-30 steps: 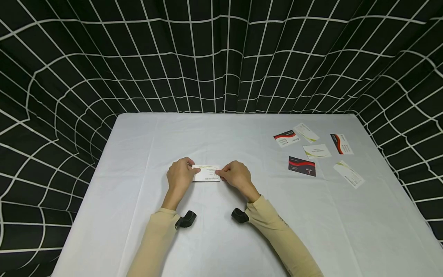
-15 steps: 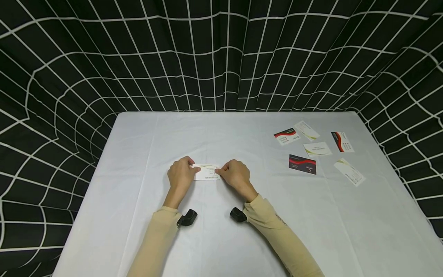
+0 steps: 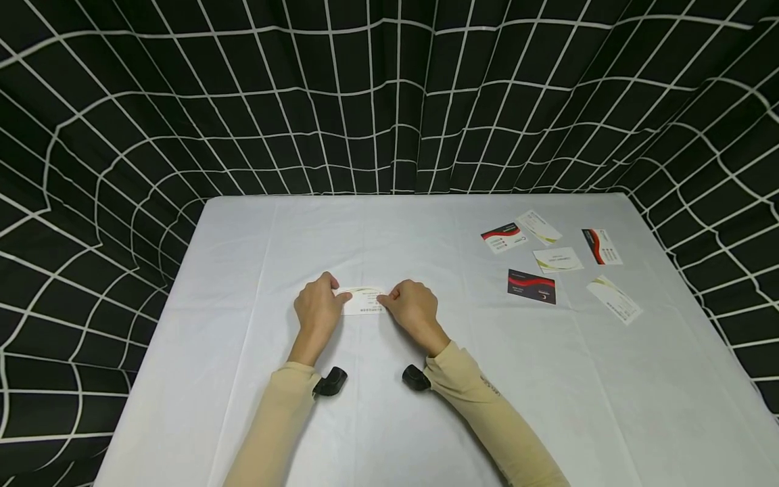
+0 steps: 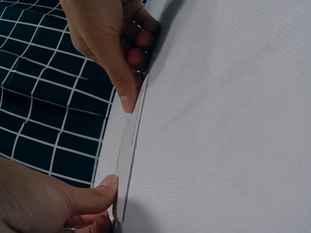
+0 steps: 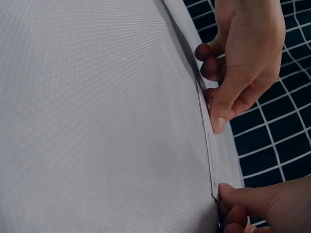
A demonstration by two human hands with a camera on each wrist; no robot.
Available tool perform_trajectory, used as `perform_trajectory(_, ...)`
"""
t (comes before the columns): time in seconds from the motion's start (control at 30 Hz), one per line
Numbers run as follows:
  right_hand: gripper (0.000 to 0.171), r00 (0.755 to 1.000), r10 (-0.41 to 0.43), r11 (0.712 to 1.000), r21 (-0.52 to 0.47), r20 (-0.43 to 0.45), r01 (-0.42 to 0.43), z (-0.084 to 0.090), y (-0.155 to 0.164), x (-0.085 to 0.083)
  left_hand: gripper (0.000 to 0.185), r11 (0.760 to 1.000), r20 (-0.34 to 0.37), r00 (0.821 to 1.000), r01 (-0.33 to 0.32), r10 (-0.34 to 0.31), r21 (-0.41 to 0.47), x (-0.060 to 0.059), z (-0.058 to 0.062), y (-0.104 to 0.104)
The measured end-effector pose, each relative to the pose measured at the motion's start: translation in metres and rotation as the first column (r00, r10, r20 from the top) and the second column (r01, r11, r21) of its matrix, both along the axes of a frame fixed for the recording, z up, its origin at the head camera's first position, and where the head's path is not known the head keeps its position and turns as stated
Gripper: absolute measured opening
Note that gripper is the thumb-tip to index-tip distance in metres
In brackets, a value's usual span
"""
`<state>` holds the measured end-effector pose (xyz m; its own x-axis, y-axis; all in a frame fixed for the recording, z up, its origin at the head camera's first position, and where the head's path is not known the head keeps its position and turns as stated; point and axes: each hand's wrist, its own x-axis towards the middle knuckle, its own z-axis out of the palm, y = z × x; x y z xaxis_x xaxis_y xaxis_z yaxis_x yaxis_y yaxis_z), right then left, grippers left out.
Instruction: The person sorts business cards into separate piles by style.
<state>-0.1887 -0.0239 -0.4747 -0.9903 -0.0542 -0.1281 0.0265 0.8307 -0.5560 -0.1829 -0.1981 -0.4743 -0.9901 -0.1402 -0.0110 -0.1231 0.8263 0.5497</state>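
A white business card (image 3: 363,301) with a green swoosh and small print lies low over the white tablecloth (image 3: 389,419) at the table's middle. My left hand (image 3: 341,296) pinches its left end with thumb and fingers. My right hand (image 3: 388,301) pinches its right end. The left wrist view shows the card (image 4: 127,155) edge-on, with my left hand (image 4: 104,204) at its near end and my right hand (image 4: 131,92) at its far end. From the right wrist, the card (image 5: 214,155) runs between my right hand (image 5: 226,204) and my left hand (image 5: 216,111).
Several more business cards lie spread at the table's far right, among them a black and red one (image 3: 531,287), a red and white one (image 3: 600,246) and a white one (image 3: 615,299). A black curtain with a white grid (image 3: 389,101) hangs round the table.
Both hands keep the same hold on the card. The right hand has crept slightly left along it, and the view has tilted a little.
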Motion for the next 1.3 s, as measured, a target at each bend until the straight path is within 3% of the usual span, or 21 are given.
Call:
perform_trajectory(0.3,0.029,1.0,-0.004,1.0,-0.007,-0.016,0.004,-0.002,0.002,-0.001,0.03,1.0,0.008,1.0,-0.017,0.017,0.009,0.0,-0.003,0.002)
perform_trajectory(0.47,0.029,1.0,-0.001,0.998,-0.062,-0.019,0.0,0.0,0.007,0.0,0.03,1.0,-0.017,1.0,-0.005,0.005,0.0,-0.005,0.004,0.007)
perform_trajectory(0.7,0.029,0.998,0.014,0.98,-0.197,0.056,-0.003,0.003,0.025,0.001,0.026,0.995,-0.108,0.99,0.098,-0.096,0.017,-0.009,0.011,0.029)
perform_trajectory(0.9,0.03,0.997,-0.003,0.957,-0.288,0.076,0.024,0.005,0.059,0.001,0.02,0.963,-0.17,0.959,0.246,-0.225,0.112,-0.009,0.007,0.076)
perform_trajectory(1.1,0.023,0.992,-0.127,0.958,-0.262,-0.009,0.12,0.007,0.133,0.002,0.026,0.908,-0.158,0.916,0.391,-0.369,0.151,-0.007,0.005,0.146)
perform_trajectory(1.2,0.023,0.974,-0.219,0.954,-0.224,-0.062,0.201,0.009,0.18,0.008,0.029,0.877,-0.158,0.89,0.452,-0.429,0.166,-0.003,0.004,0.178)
perform_trajectory(1.3,0.028,0.93,-0.348,0.926,-0.201,-0.119,0.321,0.008,0.232,0.015,0.036,0.848,-0.162,0.864,0.501,-0.477,0.171,0.003,0.005,0.206)
